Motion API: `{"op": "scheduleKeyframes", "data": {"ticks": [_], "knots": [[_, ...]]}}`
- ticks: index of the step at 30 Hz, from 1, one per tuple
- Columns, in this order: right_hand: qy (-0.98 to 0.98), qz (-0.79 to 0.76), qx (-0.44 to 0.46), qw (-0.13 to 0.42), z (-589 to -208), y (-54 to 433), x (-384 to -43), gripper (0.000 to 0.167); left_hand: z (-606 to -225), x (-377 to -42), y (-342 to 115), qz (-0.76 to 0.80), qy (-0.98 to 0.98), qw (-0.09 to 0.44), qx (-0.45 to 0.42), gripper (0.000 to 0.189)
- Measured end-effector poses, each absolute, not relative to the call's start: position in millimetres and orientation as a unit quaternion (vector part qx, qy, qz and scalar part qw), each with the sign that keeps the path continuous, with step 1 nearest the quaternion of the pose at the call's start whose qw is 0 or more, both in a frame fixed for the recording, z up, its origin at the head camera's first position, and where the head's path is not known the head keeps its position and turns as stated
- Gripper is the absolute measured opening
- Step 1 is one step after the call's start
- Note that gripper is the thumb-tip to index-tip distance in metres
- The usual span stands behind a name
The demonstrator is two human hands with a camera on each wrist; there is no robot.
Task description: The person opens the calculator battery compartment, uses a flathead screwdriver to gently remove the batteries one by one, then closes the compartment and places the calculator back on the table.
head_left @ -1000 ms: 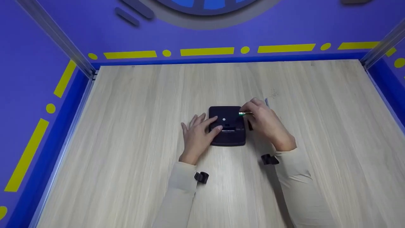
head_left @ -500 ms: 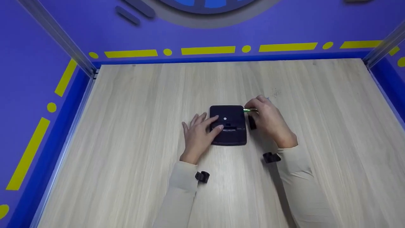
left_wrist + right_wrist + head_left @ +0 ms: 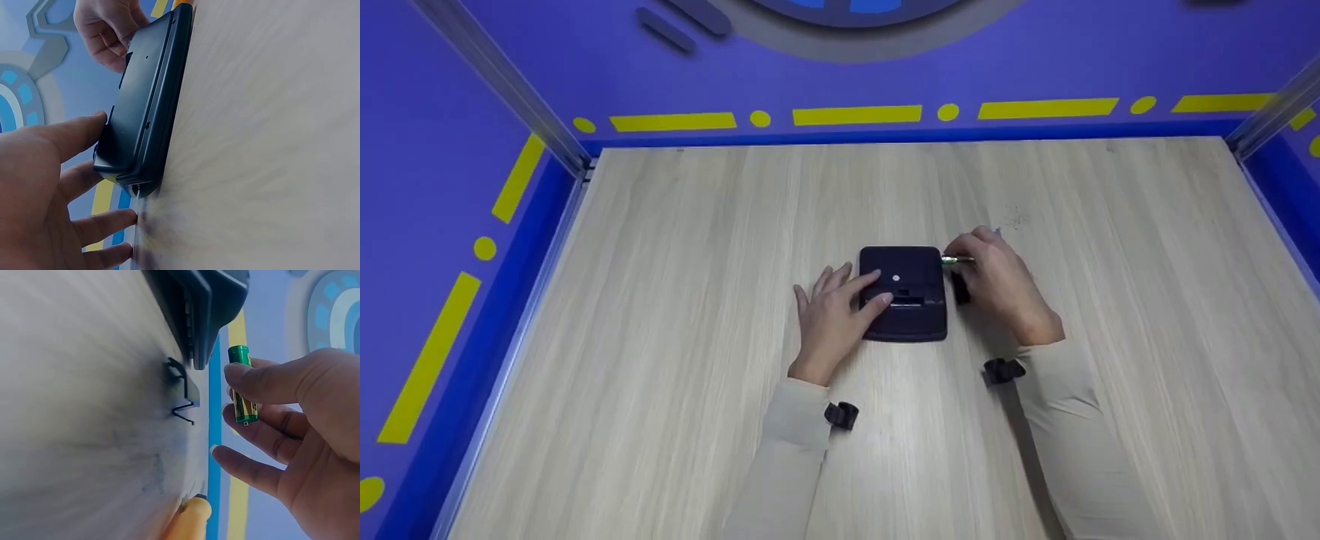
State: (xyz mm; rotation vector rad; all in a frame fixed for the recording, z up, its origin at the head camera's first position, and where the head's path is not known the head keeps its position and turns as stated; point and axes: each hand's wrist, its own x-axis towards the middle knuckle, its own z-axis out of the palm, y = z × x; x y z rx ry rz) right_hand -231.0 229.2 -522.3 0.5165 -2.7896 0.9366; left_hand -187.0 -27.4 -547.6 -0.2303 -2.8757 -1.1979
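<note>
A black, calculator-like device (image 3: 911, 322) lies back side up on the table, a narrow battery slot across its middle. My left hand (image 3: 831, 322) rests on its left side with thumb and forefinger on the back, the other fingers spread over the table. To the right of the device, my right hand (image 3: 997, 281) pinches a green and gold battery (image 3: 243, 408) between thumb and fingers. The battery is held in the air near the device's upper right corner. Under that hand, a small black battery cover (image 3: 188, 391) with a bent clip lies on the table.
An orange-handled tool (image 3: 191, 517) lies beyond the cover, mostly hidden by the right hand in the head view. Small dark specks (image 3: 1016, 217) mark the wood-grain table (image 3: 697, 247). Purple walls with yellow dashes (image 3: 857, 115) stand at the back and sides.
My right hand has drawn the battery rightward, from over the device's right edge to just outside it, showing more of the black cover. The left hand keeps its place on the device.
</note>
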Motion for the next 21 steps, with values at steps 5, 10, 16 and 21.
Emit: {"op": "scheduleKeyframes", "data": {"ticks": [5,10,16,21], "knots": [[-0.933,0.308,0.168,0.079,-525.6,231.7,-233.4,0.012,-547.6,-187.1,-27.6,-0.382,-0.921,0.009,-0.073,0.049],[-0.935,0.307,0.161,0.078,-529.4,234.1,-235.6,0.008,-547.3,-187.7,-27.6,-0.383,-0.921,0.01,-0.073,0.049],[-0.938,0.304,0.151,0.066,-533.1,235.4,-238.0,0.007,-547.2,-187.2,-28.0,-0.384,-0.921,0.007,-0.072,0.049],[-0.941,0.302,0.14,0.061,-535.1,235.3,-239.5,0.01,-548.1,-187.3,-28.2,-0.38,-0.922,0.008,-0.075,0.05]]}}
